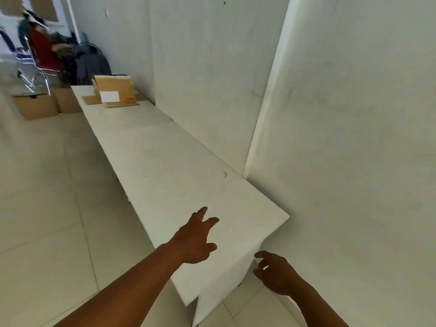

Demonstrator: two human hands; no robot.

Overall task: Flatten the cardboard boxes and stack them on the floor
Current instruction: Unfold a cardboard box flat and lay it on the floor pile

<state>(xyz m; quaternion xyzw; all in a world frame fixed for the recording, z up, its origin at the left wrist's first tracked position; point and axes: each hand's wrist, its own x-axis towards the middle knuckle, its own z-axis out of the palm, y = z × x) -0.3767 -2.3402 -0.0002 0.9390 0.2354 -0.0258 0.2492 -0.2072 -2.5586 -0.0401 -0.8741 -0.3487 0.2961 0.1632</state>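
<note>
A brown cardboard box (115, 90) with a white label stands with open flaps at the far end of a long white table (165, 161). Flat cardboard pieces (90, 99) lie beside it on the table. Two more brown boxes (37, 106) sit on the floor left of the table's far end. My left hand (197, 239) hovers over the near end of the table, fingers spread and holding nothing. My right hand (274, 271) hangs off the table's near corner, fingers loosely curled and empty. Both hands are far from the boxes.
A white wall (354, 114) runs along the table's right side, with a corner jutting out midway. Pale floor tiles (47, 208) stretch to the left. At the far left stand metal chairs (35, 67) piled with clothes and bags.
</note>
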